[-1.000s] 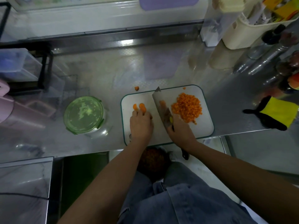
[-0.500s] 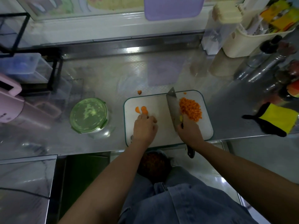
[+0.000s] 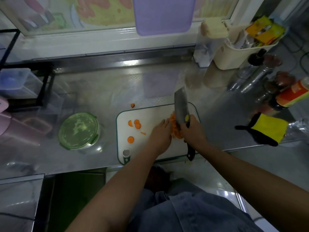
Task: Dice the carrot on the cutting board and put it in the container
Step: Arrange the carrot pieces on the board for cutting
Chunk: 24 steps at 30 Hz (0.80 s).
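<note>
left hand (image 3: 160,133) now off the slices (image 3: 136,124), straight-fingered beside diced carrot (image 3: 175,128); right hand (image 3: 192,130) around knife (image 3: 181,107)

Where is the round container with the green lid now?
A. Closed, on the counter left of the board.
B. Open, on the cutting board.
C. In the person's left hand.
A: the container sits lidded on the counter, left of the cutting board; the left hand and the right hand, gripping the knife, are over the board.
</note>
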{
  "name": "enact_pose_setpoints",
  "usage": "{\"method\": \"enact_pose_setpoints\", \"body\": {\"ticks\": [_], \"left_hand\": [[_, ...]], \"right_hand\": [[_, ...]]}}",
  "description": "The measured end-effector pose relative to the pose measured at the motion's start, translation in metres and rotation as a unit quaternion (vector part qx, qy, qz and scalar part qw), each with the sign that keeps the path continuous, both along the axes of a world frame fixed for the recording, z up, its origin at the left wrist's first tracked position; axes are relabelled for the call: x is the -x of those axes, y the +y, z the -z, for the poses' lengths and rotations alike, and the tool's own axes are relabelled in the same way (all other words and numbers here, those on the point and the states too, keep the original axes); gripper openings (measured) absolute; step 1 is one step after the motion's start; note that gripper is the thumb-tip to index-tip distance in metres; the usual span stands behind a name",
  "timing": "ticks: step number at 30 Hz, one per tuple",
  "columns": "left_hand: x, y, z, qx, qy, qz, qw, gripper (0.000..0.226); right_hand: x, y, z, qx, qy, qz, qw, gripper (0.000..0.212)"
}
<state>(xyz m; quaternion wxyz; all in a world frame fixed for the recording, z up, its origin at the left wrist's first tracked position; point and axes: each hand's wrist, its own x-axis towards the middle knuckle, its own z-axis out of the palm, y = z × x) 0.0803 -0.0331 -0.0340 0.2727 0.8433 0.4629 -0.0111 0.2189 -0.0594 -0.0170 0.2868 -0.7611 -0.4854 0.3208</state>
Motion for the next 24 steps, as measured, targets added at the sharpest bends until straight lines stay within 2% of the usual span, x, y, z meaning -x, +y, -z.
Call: {"method": "enact_pose_setpoints", "body": {"ticks": [2,3,4,6,7,8,9,11,14,16,18,21,24], "left_hand": [[-0.003,0.006,-0.006,0.002,-0.093,-0.077,0.993,0.039],[-0.006,0.007,-0.011,0.029,-0.161,-0.146,0.976,0.035],[-0.009,0.009,-0.018,0.088,-0.217,-0.218,0.947,0.036],[-0.013,0.012,-0.028,0.223,-0.319,-0.32,0.864,0.04],[-0.014,0.014,-0.031,0.266,-0.357,-0.352,0.823,0.042],[-0.013,0.015,-0.033,0.282,-0.374,-0.373,0.801,0.042],[-0.011,0.016,-0.032,0.276,-0.371,-0.389,0.797,0.039],[-0.002,0.017,-0.028,0.23,-0.329,-0.412,0.818,0.025],[0.012,0.017,-0.02,0.177,-0.28,-0.448,0.83,0.029],[0.021,0.017,-0.019,0.175,-0.292,-0.465,0.817,0.037],[0.025,0.015,-0.021,0.188,-0.299,-0.478,0.804,0.04],[0.025,0.014,-0.023,0.226,-0.353,-0.497,0.76,0.037],[0.023,0.014,-0.02,0.246,-0.369,-0.502,0.743,0.037]], "right_hand": [[-0.002,-0.001,0.001,-0.012,-0.036,-0.021,0.999,0.019],[-0.001,-0.002,0.001,-0.022,-0.057,-0.037,0.997,0.021],[0.002,-0.004,0.001,-0.033,-0.082,-0.057,0.994,0.024],[0.006,-0.008,0.003,-0.046,-0.153,-0.108,0.981,0.03],[0.009,-0.01,0.004,-0.056,-0.188,-0.139,0.971,0.029],[0.011,-0.012,0.006,-0.066,-0.206,-0.167,0.962,0.025],[0.012,-0.014,0.007,-0.074,-0.206,-0.192,0.957,0.021],[0.014,-0.015,0.01,-0.077,-0.175,-0.241,0.952,0.025],[0.011,-0.012,0.012,-0.073,-0.109,-0.277,0.952,0.052],[0.007,-0.007,0.017,-0.102,-0.093,-0.264,0.955,0.062],[0.004,-0.004,0.02,-0.107,-0.109,-0.271,0.95,0.06],[0.013,-0.002,0.018,-0.067,-0.092,-0.328,0.938,0.058],[0.018,-0.001,0.021,-0.025,-0.082,-0.326,0.941,0.061]]}}
